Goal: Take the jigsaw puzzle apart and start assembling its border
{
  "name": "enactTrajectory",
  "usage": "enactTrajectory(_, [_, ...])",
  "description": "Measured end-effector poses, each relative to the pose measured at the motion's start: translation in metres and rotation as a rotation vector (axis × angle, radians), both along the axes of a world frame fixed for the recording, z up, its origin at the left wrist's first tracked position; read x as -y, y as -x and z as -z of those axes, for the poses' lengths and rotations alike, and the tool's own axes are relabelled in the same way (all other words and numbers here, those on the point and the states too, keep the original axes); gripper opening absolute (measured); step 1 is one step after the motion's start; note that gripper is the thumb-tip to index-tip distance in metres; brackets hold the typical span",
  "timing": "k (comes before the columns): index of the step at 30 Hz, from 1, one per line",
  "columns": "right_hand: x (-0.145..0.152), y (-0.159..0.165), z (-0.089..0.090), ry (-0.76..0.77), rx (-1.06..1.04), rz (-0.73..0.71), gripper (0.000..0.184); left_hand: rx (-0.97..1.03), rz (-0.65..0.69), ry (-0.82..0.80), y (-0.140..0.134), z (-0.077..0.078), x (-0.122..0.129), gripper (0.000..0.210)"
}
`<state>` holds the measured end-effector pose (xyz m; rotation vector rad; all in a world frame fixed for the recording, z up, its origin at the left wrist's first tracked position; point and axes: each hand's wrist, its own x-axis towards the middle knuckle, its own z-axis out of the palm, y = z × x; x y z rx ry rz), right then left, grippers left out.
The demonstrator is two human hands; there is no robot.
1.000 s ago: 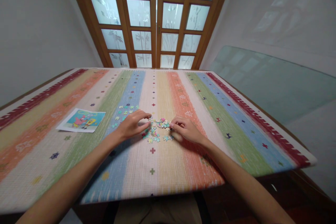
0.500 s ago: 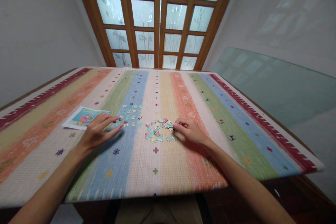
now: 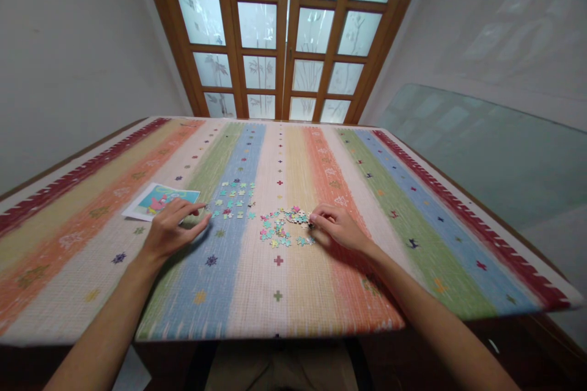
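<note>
Multicoloured cardboard puzzle pieces, two groups, individual pieces too small to count surely: one loose pile (image 3: 279, 229) at frame centre, one spaced set (image 3: 230, 203) just left of it. Hands, two: left hand (image 3: 172, 227), thumb and forefinger spread, overlapping one printed sheet (image 3: 147, 200) at centre left; right hand (image 3: 339, 226), fingertips drawn together at the pile's right edge, any pinched piece indiscernible. Striped cloth (image 3: 257, 281), one, extends between the forearms to its near edge, lower frame.
</note>
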<state>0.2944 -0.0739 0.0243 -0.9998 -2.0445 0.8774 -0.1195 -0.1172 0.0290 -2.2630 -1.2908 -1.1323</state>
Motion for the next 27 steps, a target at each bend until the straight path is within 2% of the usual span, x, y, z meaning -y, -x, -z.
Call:
enactTrajectory(17, [0.001,-0.001,0.000,-0.015,0.040,0.010,0.027,-0.018,0.100,0.034,0.001,-0.004,0.001,0.010])
enactTrajectory(21, [0.001,-0.001,-0.001,-0.011,0.040,0.005,0.027,-0.011,0.134,0.167,0.008,-0.006,0.003,0.014])
enactTrajectory(27, [0.002,-0.001,-0.003,-0.010,0.063,0.011,0.026,-0.030,0.109,0.386,0.009,-0.003,0.004,0.026])
